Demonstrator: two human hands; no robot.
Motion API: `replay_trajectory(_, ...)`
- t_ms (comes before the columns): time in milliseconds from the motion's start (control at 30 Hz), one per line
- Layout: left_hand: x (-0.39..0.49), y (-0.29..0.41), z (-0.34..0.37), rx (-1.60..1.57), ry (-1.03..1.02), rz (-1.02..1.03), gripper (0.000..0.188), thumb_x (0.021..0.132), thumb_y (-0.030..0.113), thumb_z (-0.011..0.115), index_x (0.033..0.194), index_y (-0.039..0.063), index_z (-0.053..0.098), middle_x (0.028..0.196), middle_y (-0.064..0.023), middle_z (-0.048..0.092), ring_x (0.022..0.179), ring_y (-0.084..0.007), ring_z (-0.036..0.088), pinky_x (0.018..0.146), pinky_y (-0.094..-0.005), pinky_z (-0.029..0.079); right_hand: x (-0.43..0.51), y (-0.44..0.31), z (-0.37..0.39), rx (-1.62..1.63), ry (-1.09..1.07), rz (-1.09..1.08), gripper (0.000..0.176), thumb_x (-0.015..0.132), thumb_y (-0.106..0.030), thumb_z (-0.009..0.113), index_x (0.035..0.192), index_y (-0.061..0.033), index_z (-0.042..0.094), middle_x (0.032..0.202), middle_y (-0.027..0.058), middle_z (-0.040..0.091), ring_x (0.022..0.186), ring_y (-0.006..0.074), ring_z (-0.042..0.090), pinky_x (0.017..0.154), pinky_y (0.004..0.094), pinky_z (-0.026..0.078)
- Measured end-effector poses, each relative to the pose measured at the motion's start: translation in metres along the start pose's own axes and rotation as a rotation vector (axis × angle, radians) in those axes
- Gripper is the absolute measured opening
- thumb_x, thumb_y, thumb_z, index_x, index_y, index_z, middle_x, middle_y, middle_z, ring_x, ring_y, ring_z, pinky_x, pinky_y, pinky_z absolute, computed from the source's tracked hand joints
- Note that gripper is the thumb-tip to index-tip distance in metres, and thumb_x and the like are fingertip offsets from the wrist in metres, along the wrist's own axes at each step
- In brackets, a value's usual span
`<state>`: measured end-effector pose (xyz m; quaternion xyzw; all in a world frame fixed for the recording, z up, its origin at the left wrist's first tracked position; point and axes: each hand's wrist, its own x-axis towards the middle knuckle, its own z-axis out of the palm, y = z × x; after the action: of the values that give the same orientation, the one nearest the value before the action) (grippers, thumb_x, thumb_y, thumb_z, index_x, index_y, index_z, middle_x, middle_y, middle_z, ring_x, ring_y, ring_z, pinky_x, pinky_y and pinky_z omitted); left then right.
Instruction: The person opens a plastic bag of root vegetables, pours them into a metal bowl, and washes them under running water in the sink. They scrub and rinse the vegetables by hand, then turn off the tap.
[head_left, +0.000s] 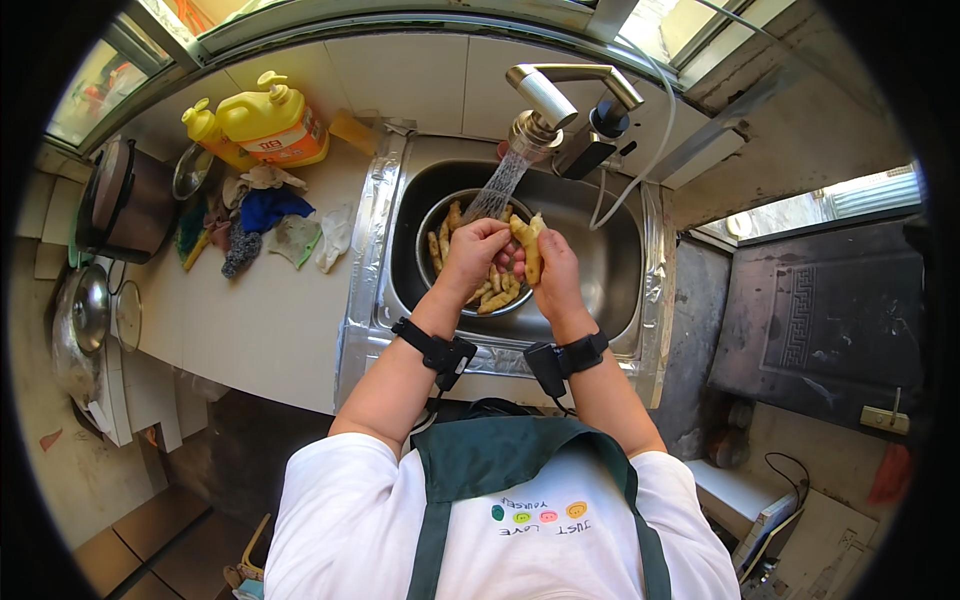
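Observation:
My right hand (558, 268) is closed around a knobbly pale-yellow ginger-like root (532, 247), held upright over the sink. Close by on its left, my left hand (480, 253) has thumb and fingers bent together near the root; whether it grips anything is hidden. Beneath both hands a round metal bowl (425, 279) stands in the stainless steel sink (609, 289), with more such roots (501, 300) inside. Water sprays from the faucet head (534, 136) into the bowl, just behind my left hand.
Cloths (274, 210) and a white rag (334, 238) lie on the left counter (247, 322). Behind them stand a yellow pump jug (277, 131) and a yellow squeeze bottle (214, 135). A dark pot (131, 202) is at far left. A pale hose (660, 146) hangs into the sink.

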<state>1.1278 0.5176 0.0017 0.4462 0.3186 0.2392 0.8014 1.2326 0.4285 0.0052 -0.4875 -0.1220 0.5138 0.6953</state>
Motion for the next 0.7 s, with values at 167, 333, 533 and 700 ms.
replay_trajectory(167, 0.002, 0.003, 0.001, 0.012, -0.014, 0.065, 0.015, 0.085, 0.014, 0.053, 0.088, 0.001, 0.058, 0.069, -0.003, 0.057, 0.055, -0.0085, 0.051, 0.053, -0.0191, 0.043, 0.003, 0.0, 0.005, 0.125, -0.039, 0.042, 0.023, 0.094, -0.026, 0.039, 0.097, -0.0042, 0.046, 0.072, 0.0051, 0.055, 0.056, 0.0113, 0.052, 0.05, 0.0234, 0.044)
replay_trajectory(333, 0.002, 0.013, 0.0, 0.006, -0.045, 0.011, 0.016, 0.084, 0.013, 0.054, 0.09, -0.002, 0.057, 0.07, -0.0052, 0.059, 0.057, -0.0096, 0.054, 0.054, -0.0192, 0.044, 0.006, 0.003, 0.012, -0.198, 0.086, -0.091, 0.023, 0.094, -0.026, 0.039, 0.096, -0.0043, 0.046, 0.073, 0.0047, 0.055, 0.053, 0.0109, 0.052, 0.048, 0.0216, 0.043)
replay_trajectory(533, 0.001, 0.015, 0.001, -0.082, -0.069, 0.002, 0.02, 0.083, 0.01, 0.054, 0.096, -0.005, 0.055, 0.073, -0.0076, 0.059, 0.057, -0.0113, 0.056, 0.054, -0.0205, 0.045, 0.009, 0.001, 0.014, -0.204, 0.115, -0.132, 0.022, 0.093, -0.026, 0.04, 0.095, -0.0044, 0.047, 0.074, 0.0041, 0.055, 0.053, 0.0095, 0.052, 0.048, 0.0203, 0.043)
replay_trajectory(700, 0.006, 0.017, -0.006, -0.085, -0.085, -0.032, 0.017, 0.084, 0.009, 0.051, 0.095, -0.004, 0.055, 0.075, -0.0082, 0.059, 0.059, -0.0118, 0.056, 0.055, -0.0213, 0.046, 0.014, 0.0, 0.017, -0.259, 0.107, -0.145, 0.024, 0.093, -0.026, 0.039, 0.094, -0.0035, 0.048, 0.074, 0.0041, 0.055, 0.054, 0.0091, 0.052, 0.046, 0.0198, 0.043)
